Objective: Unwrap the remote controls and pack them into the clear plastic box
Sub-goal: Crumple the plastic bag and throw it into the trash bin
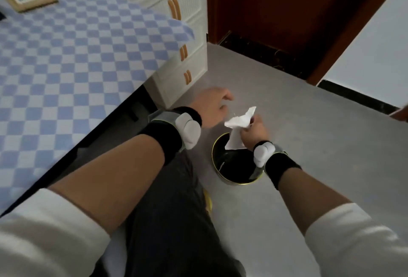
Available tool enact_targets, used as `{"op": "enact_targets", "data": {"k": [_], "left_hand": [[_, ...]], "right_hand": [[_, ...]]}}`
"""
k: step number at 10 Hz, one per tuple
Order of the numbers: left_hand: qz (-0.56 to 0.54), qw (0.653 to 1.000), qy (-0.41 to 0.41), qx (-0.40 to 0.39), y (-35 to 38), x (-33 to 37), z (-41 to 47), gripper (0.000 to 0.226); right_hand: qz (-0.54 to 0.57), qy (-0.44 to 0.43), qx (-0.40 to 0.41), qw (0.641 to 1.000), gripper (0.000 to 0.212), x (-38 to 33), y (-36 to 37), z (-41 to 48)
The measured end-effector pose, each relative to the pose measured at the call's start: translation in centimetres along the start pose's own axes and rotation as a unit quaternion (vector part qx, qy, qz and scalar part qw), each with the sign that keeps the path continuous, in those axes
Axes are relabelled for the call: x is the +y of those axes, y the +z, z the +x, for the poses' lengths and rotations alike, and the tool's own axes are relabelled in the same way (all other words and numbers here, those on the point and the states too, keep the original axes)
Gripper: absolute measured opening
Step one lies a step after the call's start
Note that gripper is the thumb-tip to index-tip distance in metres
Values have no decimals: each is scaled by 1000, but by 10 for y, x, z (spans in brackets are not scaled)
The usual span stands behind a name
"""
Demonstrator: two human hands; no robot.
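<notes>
No readable text, label, brand, number or sign on anything here.

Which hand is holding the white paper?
The right hand grips the white paper above the bin. The left hand holds nothing.

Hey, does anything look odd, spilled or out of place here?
Nothing looks spilled or damaged. The right hand pinches a crumpled white paper wrapping above the round black bin with a gold rim on the grey floor; the left hand hangs empty. No remote controls or clear box are in view.
</notes>
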State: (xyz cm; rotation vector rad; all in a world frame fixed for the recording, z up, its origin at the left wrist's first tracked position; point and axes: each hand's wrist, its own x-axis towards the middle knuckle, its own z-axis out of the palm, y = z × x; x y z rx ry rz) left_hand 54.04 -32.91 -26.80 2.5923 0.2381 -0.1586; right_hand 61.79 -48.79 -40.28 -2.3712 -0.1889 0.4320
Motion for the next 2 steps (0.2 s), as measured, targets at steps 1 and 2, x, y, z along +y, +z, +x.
{"op": "enact_targets", "data": {"k": [1, 2], "left_hand": [[0, 1000, -6, -15, 13, -14, 9, 35], [12, 999, -25, -33, 20, -31, 8, 35]], "right_hand": [[-22, -3, -33, 999, 36, 30, 25, 7], [-67, 28, -125, 990, 55, 60, 40, 6]]}}
